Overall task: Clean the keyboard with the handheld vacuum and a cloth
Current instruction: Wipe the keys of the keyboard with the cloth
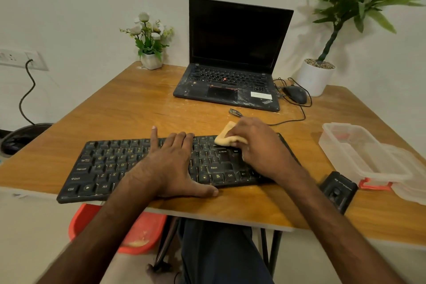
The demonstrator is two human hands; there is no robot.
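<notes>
Forearms come in from the near edge. Left hand (171, 163) lies flat with fingers spread on the middle of the keyboard (103, 168), thumb at its near rim, hiding those keys. Right hand (260, 147) curls round a yellow cloth (227, 137) on the far-right keys; the cloth is mostly covered by the fingers. Keyboard is black, dusty, with pale specks, at the near edge of the wooden table (138, 104). Black boxy item (338, 189) near right, partly behind the forearm, unidentifiable. Dusty laptop (230, 64) and mouse (296, 94) far; white wall.
</notes>
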